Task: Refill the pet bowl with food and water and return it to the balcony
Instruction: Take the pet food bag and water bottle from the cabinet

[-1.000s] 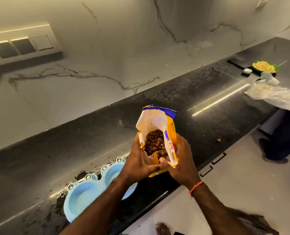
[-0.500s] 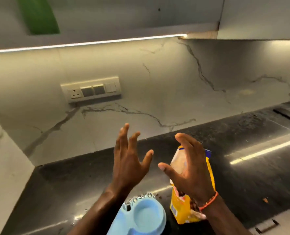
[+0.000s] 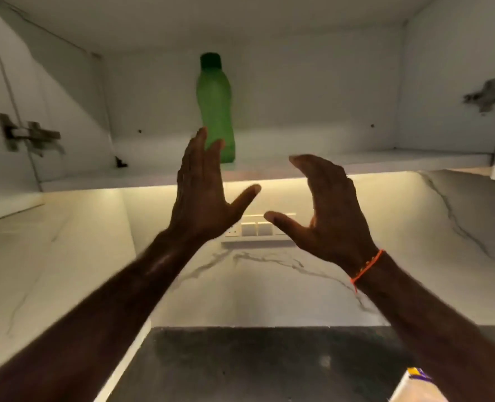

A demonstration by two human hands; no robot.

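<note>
Both hands are raised in front of an open wall cabinet [image 3: 269, 82], and neither one has anything in it. The left hand [image 3: 203, 195] has its fingers straight and close together, thumb splayed out to the side, with the fingertips overlapping the lower part of a green bottle [image 3: 216, 111] from this angle. Can't tell if it's really touching the bottle or just passing in front of it. The right hand [image 3: 330, 210] is loosely cupped, fingers bent forward a bit and thumb pointing toward the left hand, with an orange thread bracelet [image 3: 366, 268] on the wrist.

The green bottle stands upright on the cabinet's shelf [image 3: 385, 162], near the front edge, with a dark green cap [image 3: 210, 60] on top. It's the only thing I can see in there. Metal hinges show on both side walls of the cabinet, one at the left [image 3: 27, 136] and one at the right [image 3: 487, 95].

Under the cabinet there's a lit strip glowing on the white marble-look backsplash [image 3: 269, 285], and a white switch panel [image 3: 258, 230] sits on the wall between the two hands. Below that is the black countertop [image 3: 240, 364].

As for the task stuff: the pet bowl isn't in the shot at all. Only the top corner of the pet food bag [image 3: 414, 385] pokes in at the bottom right, pale with a bit of purple and yellow at the edge, down by the countertop and well apart from both hands.
</note>
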